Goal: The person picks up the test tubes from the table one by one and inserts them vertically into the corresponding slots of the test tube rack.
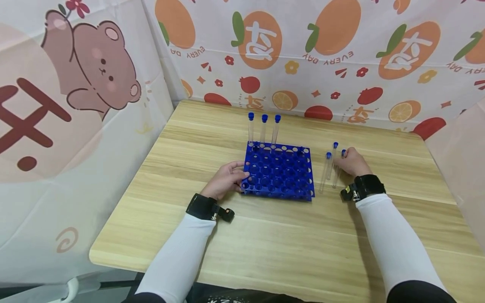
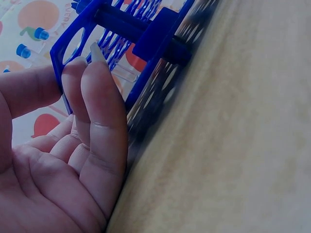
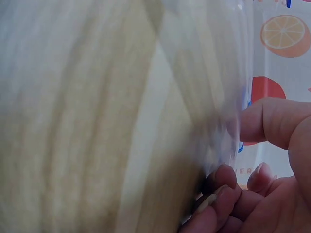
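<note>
Nearest, at the bottom edge: dark clothing (image 1: 235, 297) with pale lettering, cut off by the frame. Next, white sleeves (image 1: 182, 252) along both forearms, darker cloth at their upper ends. Black wrist straps (image 1: 200, 206) beyond, each with a small camera (image 1: 227, 215).

Hands next. Left hand (image 1: 225, 181): gripping the left end of a blue rack (image 1: 278, 195), thumb on one side of the end panel, fingers on the other in the left wrist view. Right hand (image 1: 354, 163): well to the right of the rack, pinching a blue-capped tube (image 1: 337, 174) close to its cap. Right wrist view blurred, with clear tube wall close up; exact finger placement hard to make out.

Rack: near mid-counter, full of round holes in rows, set on a pale wood-grain counter (image 1: 273, 240). Two more tubes (image 1: 325, 172) between rack and right hand, just beside the pinched one, also blue-capped; flat or propped, cannot tell.

Farther, in the rack's back row toward the left: three seated tubes (image 1: 263, 131), roughly upright, side by side, blue caps on top.

Farthest: fruit-print cloth (image 1: 303, 25) behind the counter; bear-print cloth (image 1: 100, 67) off to the left.
</note>
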The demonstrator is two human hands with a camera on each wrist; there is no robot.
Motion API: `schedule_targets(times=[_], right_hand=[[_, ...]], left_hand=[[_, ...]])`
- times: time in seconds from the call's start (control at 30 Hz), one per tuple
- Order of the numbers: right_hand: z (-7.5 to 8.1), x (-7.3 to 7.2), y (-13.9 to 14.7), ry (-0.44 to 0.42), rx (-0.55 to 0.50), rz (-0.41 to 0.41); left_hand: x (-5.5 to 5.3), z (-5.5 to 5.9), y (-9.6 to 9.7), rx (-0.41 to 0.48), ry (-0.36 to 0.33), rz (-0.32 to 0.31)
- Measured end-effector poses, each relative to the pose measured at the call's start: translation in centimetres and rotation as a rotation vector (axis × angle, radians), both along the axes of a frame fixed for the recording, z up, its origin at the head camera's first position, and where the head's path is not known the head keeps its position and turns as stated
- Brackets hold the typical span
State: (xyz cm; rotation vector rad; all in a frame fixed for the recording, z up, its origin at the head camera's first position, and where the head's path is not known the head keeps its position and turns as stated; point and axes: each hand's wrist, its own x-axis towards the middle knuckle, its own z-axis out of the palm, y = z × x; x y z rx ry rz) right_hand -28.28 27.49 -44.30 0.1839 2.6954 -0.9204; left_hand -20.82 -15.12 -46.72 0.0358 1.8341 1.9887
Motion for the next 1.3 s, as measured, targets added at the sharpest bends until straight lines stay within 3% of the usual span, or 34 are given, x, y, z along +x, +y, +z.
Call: schedule_targets(times=[0.5,0.8,1.03,1.3], right_hand=[[0.1,0.2,0.4,-0.001,-0.013,0.009],[0.6,0.7,1.0,-0.010,-0.214,-0.056],[1.3,1.2,1.0,0.006,-0.285,-0.064],[3.3,1.1,0.4,0.053,-0.354,-0.082]], left_hand=[[0.2,-0.1,0.0,0.009,0.015,-0.007],[0.2,0.0,0.1,0.016,0.008,0.002],[0.1,0.0,0.0,0.008,0.006,-0.001],[0.1,0.4,0.0,0.017,0.000,0.003]])
